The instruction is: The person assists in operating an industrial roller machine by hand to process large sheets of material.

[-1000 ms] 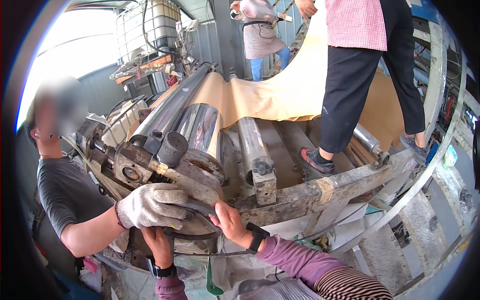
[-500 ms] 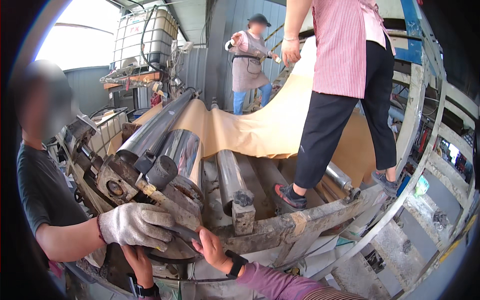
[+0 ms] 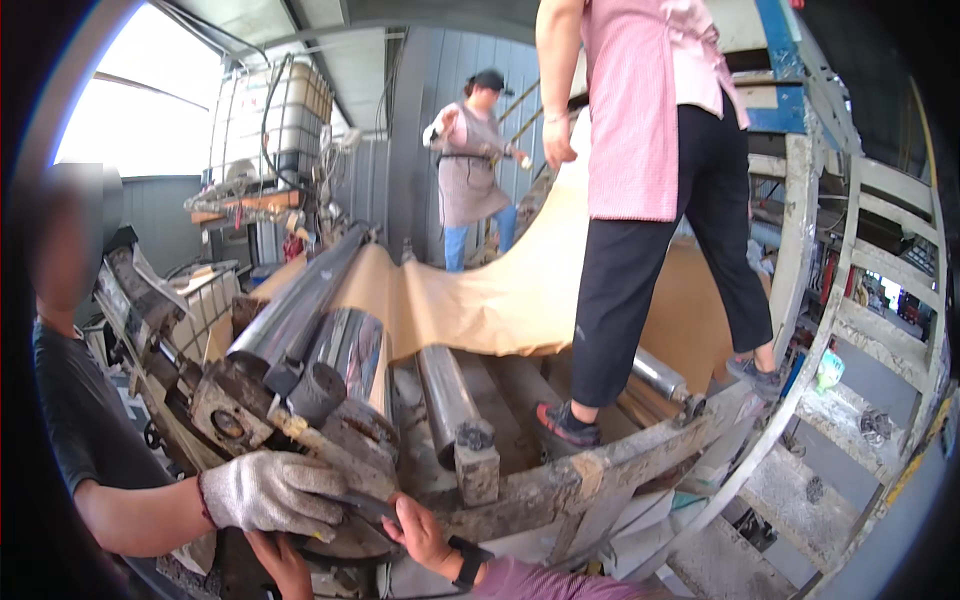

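My right hand (image 3: pixel 422 532), with a black watch on its wrist, is closed around the dark curved rim of what looks like a handwheel (image 3: pixel 366 503) at the lower middle. Lower left, my left hand (image 3: pixel 283 566) reaches up beneath a co-worker's gloved hand; its fingers are hidden. That grey-white gloved hand (image 3: pixel 275 492) belongs to the person at the far left and grips the same rim, left of my right hand. Just beyond the wheel lies a worn metal machine with a bearing block (image 3: pixel 228 420) and shiny rollers (image 3: pixel 300 292).
Brown sheet material (image 3: pixel 470 300) drapes over the rollers. One person in a pink striped apron (image 3: pixel 635 130) stands on the frame (image 3: pixel 540 485); another in a grey apron (image 3: pixel 474 190) is behind. Dirty metal steps (image 3: pixel 800 500) stand right, a caged white tank (image 3: pixel 270 120) at the back left.
The view has shifted, so the machine and co-workers sit further left and the machine lower. My right hand and the gloved hand stay on the rim. My left hand shows less.
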Action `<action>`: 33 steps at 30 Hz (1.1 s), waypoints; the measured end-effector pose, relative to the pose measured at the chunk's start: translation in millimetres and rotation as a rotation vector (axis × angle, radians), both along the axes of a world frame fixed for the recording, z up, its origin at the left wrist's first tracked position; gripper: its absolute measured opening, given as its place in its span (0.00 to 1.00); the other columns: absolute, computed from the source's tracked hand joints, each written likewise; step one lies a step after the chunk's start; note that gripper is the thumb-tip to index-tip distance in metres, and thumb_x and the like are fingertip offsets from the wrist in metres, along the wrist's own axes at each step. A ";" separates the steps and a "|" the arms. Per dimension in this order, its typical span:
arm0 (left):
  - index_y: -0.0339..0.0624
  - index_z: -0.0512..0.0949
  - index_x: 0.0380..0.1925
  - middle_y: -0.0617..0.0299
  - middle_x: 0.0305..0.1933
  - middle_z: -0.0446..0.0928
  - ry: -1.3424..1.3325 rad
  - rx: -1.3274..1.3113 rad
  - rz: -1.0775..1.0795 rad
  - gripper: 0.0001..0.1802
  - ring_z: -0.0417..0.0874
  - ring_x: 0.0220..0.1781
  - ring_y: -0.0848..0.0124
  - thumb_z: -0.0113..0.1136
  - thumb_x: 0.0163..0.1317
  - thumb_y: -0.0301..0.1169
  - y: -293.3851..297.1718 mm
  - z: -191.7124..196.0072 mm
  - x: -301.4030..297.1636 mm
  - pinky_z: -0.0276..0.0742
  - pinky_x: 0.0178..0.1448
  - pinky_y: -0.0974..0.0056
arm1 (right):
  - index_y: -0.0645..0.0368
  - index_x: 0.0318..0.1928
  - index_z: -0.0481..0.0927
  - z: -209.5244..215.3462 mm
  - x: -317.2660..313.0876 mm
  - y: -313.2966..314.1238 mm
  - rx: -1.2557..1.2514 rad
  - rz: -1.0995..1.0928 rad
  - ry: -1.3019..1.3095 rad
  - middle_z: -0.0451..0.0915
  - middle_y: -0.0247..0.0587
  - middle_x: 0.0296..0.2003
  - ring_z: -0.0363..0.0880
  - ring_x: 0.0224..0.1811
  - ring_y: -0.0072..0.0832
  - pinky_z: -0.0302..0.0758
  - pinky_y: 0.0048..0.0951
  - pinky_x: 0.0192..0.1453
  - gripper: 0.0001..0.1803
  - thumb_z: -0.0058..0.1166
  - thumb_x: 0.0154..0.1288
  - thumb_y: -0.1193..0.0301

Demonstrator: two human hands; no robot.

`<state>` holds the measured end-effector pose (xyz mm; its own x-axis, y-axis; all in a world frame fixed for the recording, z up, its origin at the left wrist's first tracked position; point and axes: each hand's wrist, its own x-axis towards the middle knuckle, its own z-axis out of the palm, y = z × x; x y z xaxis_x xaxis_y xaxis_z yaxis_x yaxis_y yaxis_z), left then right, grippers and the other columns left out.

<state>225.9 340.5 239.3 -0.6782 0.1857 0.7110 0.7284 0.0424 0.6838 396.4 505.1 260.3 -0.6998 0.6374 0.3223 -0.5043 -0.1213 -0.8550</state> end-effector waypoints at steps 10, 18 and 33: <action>0.27 0.61 0.62 0.46 0.63 0.66 -0.097 -0.076 -0.070 0.24 0.65 0.65 0.59 0.44 0.65 0.17 -1.1 19.5 10.3 0.55 0.69 0.64 | 0.59 0.37 0.71 11.4 -3.6 -0.7 0.123 -0.146 0.013 0.68 0.27 0.23 0.63 0.23 0.12 0.63 0.17 0.28 0.22 0.33 0.79 0.54; 0.28 0.63 0.61 0.45 0.61 0.67 -0.064 0.098 -0.097 0.23 0.67 0.62 0.56 0.43 0.63 0.17 10.8 33.7 25.3 0.57 0.66 0.66 | 0.63 0.44 0.74 21.9 11.7 6.9 0.278 -0.110 -0.139 0.72 0.32 0.23 0.68 0.23 0.16 0.68 0.21 0.31 0.20 0.35 0.79 0.58; 0.27 0.61 0.62 0.47 0.62 0.67 -0.058 0.090 -0.059 0.23 0.67 0.64 0.60 0.42 0.66 0.16 8.4 27.2 23.5 0.56 0.69 0.63 | 0.54 0.71 0.58 106.0 80.4 271.8 0.018 -0.254 -0.555 0.77 0.39 0.27 0.59 0.16 0.14 0.57 0.18 0.16 0.28 0.43 0.73 0.71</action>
<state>249.5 348.9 266.5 -0.7086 0.1635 0.6864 0.6869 -0.0626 0.7241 476.8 776.9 366.3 -0.5931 0.8044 -0.0346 0.0059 -0.0386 -0.9992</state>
